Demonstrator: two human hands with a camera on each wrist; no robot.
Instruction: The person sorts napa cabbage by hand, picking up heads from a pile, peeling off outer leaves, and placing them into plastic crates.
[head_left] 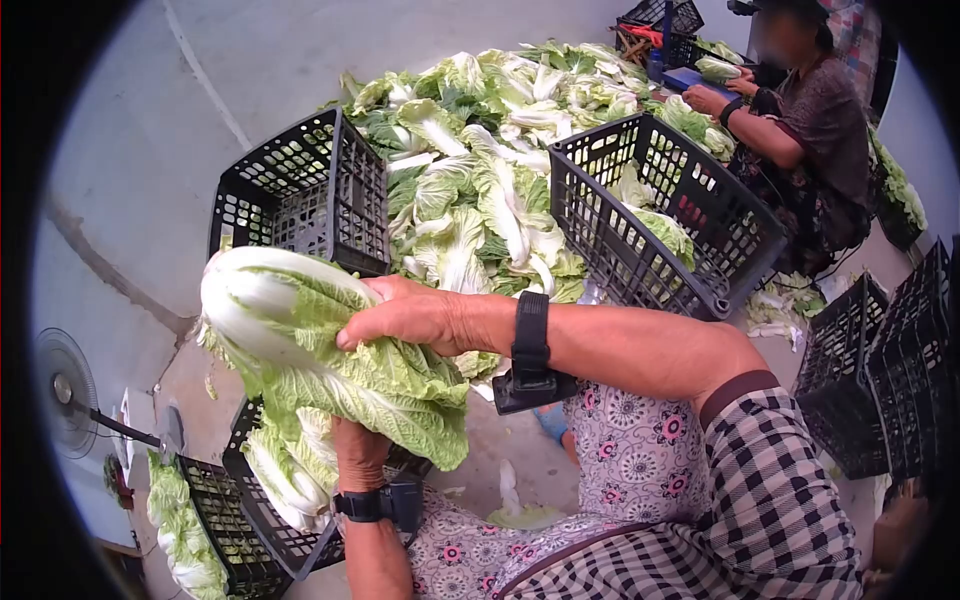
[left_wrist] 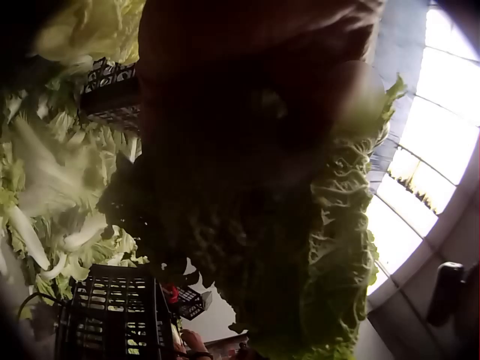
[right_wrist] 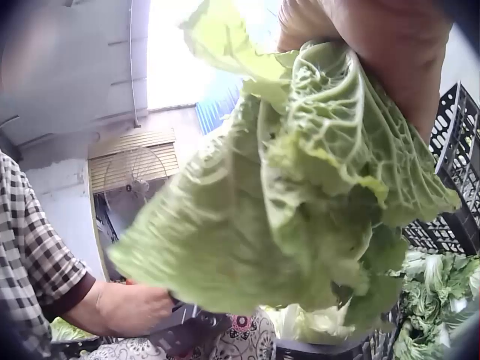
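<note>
Right hand (head_left: 405, 315) curls round a cabbage (head_left: 310, 345), thumb on its leaves, with left hand (head_left: 358, 442) beneath (fingers hidden, hold unclear).

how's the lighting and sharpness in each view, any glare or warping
Head view: fairly even light, wide-angle warping inside a round black border, the long green-and-white leafy cabbage clear; left wrist view: cabbage mostly sunk in near-black shadow against a glaring white paned opening; right wrist view: overexposed white patch at the top, cabbage's left tip soft, ribbed upper leaves sharper.

Cabbage base (head_left: 243, 300) smooth, glossy; cabbage leaves (head_left: 385, 400) rough, crinkled. Crates (head_left: 358, 195) matt plastic. Sleeve (head_left: 775, 470) matt cloth.
</note>
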